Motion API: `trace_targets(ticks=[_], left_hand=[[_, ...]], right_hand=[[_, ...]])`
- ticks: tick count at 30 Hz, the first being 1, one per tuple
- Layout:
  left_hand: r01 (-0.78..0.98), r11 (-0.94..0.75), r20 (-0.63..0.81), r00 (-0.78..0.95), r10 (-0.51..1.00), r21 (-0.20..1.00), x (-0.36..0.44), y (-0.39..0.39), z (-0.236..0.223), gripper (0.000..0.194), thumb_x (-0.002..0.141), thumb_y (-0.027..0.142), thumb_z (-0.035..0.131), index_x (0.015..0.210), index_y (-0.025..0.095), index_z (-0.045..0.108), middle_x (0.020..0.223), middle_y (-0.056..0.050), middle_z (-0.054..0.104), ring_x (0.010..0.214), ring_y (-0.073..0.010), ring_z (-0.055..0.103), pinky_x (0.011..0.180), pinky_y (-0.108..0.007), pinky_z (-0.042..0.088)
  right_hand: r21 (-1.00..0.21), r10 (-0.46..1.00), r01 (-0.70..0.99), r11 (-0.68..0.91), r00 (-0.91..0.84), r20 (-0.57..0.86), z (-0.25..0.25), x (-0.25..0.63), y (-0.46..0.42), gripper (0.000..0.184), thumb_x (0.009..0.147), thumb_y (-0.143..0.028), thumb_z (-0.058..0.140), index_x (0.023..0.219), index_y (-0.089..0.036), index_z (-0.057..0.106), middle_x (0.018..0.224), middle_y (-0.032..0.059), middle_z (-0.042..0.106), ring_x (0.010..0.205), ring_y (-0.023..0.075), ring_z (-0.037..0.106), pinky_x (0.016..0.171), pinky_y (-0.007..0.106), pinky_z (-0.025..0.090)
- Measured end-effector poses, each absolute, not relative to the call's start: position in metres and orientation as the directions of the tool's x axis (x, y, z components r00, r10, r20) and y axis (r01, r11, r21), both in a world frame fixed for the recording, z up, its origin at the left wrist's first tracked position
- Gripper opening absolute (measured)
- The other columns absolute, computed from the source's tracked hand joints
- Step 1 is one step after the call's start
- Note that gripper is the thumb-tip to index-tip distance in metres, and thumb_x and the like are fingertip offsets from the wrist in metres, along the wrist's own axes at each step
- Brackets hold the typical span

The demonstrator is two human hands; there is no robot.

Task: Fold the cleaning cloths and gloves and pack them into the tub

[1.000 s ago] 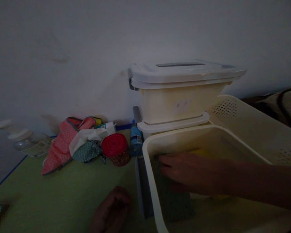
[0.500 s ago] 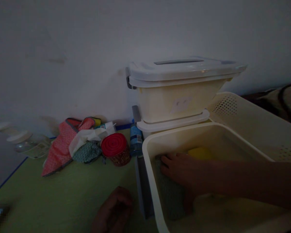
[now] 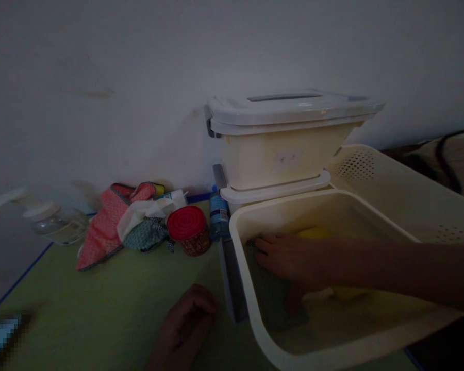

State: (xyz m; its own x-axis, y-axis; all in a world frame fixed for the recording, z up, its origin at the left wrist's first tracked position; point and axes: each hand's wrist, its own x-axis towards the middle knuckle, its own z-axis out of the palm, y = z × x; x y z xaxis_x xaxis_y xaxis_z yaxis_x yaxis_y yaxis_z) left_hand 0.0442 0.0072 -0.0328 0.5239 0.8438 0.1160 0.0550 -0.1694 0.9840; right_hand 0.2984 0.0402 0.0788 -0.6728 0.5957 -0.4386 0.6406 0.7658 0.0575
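Inside a cream plastic bin (image 3: 251, 288), my right hand (image 3: 290, 260) lies over a grey-green cloth (image 3: 272, 296) at the bin's left end. Its fingers are stretched out and spread on the cloth, with the thumb apart on the near side. Something yellow (image 3: 313, 233) shows behind my wrist, and another yellow patch (image 3: 350, 292) shows in front of it; my forearm covers what lies between. My left hand (image 3: 187, 322) rests on the green tabletop (image 3: 112, 309), left of the bin. Its fingers are loosely curled, and I see nothing in them.
Behind the bin stand stacked lidded boxes (image 3: 286, 154); a perforated basket (image 3: 394, 190) is at the right. Along the wall are a pump bottle (image 3: 60, 224), a pink cloth (image 3: 104, 226), a teal cloth (image 3: 145, 234), a red roll (image 3: 187, 229) and a blue bottle (image 3: 218, 216).
The view has shifted slightly, bringing the bin's near rim into sight. More yellow now shows in front of my right wrist. Both hands keep about the same place and shape.
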Motion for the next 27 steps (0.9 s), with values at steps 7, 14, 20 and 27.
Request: trace_targets(ticks=[7,14,20,27], left_hand=[[0.068,-0.176,0.11,0.549,0.828,0.982,0.044,0.007,-0.034,0.013,0.089,0.027,0.046,0.082,0.021,0.055,0.084,-0.002,0.054,0.078,-0.0141,0.053,0.069,-0.023,0.043],[0.07,-0.172,0.102,0.574,0.813,0.983,0.04,0.008,-0.035,0.012,0.09,0.026,0.045,0.084,0.022,0.055,0.085,-0.002,0.054,0.079,-0.0142,0.053,0.07,-0.023,0.042],[0.071,-0.156,0.087,0.577,0.812,0.985,0.039,0.009,-0.034,0.014,0.09,0.028,0.045,0.084,0.021,0.055,0.085,-0.003,0.054,0.079,-0.0147,0.054,0.07,-0.023,0.043],[0.13,-0.162,0.061,0.567,0.821,0.978,0.039,0.008,-0.032,0.016,0.089,0.029,0.046,0.08,0.02,0.055,0.083,-0.003,0.056,0.077,-0.0141,0.054,0.068,-0.022,0.042]], right_hand=[[-0.004,0.601,0.649,0.761,-0.707,-0.373,0.068,0.297,0.04,0.08,0.052,-0.046,0.079,0.122,-0.015,0.055,0.129,0.0241,0.043,0.113,0.0415,0.046,0.087,0.048,0.042],[-0.027,0.544,0.622,0.783,-0.705,-0.455,0.068,0.298,0.048,0.074,0.05,-0.044,0.081,0.117,-0.023,0.058,0.133,0.0233,0.037,0.116,0.0433,0.043,0.087,0.051,0.041],[-0.108,0.532,0.64,0.76,-0.71,-0.462,0.105,0.306,0.051,0.03,0.072,-0.031,0.07,0.097,-0.015,0.063,0.109,0.0121,0.056,0.099,0.0245,0.055,0.08,0.032,0.044],[-0.099,0.738,0.905,0.414,-0.397,-0.546,0.104,0.325,0.039,0.012,0.068,-0.019,0.071,0.076,-0.016,0.063,0.083,0.0036,0.063,0.075,0.0174,0.059,0.061,0.025,0.038]])
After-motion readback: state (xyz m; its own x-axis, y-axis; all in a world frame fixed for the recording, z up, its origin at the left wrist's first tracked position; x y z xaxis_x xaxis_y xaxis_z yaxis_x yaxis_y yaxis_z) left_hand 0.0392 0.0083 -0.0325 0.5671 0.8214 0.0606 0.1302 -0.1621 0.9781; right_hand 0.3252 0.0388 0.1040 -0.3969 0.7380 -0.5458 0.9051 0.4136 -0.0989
